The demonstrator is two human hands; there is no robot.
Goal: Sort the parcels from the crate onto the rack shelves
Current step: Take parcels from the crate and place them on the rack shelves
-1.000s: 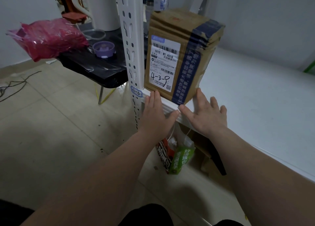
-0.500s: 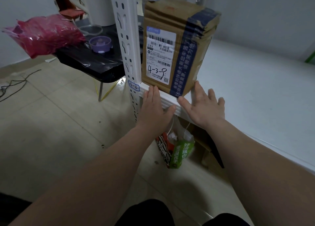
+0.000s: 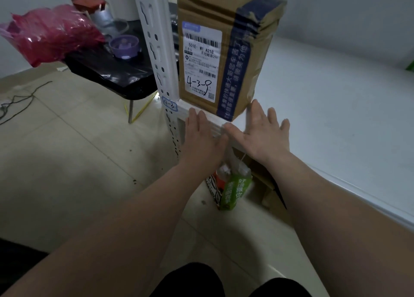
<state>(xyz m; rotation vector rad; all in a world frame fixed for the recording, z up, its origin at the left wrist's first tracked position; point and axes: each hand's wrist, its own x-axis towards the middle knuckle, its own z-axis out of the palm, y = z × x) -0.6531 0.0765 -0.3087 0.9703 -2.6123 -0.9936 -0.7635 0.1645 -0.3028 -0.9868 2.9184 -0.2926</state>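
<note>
Upper left: pink bag [image 3: 51,33] on black table [image 3: 107,72], purple cup [image 3: 124,45] beside it; none of it part of the sort. Centre: white rack post [image 3: 156,39] with tag "4-3" [image 3: 169,104]; parcel [image 3: 224,57] stands upright on the shelf [image 3: 336,95] just right of the post, at the front corner, its label facing the camera and marked "4-3-9", which matches the tag. Left hand [image 3: 201,137] open and flat, fingers together on the shelf's front edge just below the parcel, holding nothing. Right hand [image 3: 264,131] open, fingers spread, on the shelf beside the parcel's lower right corner, holding nothing; contact with the box cannot be told. Versus a second ago: hands and parcel sit the same relative to each other, no push, no grip; only the view has drifted. Judgement: this parcel is placed and released; next is back to the crate, which is out of view. Below the shelf, centre: green carton [image 3: 235,191] on the floor.
</note>
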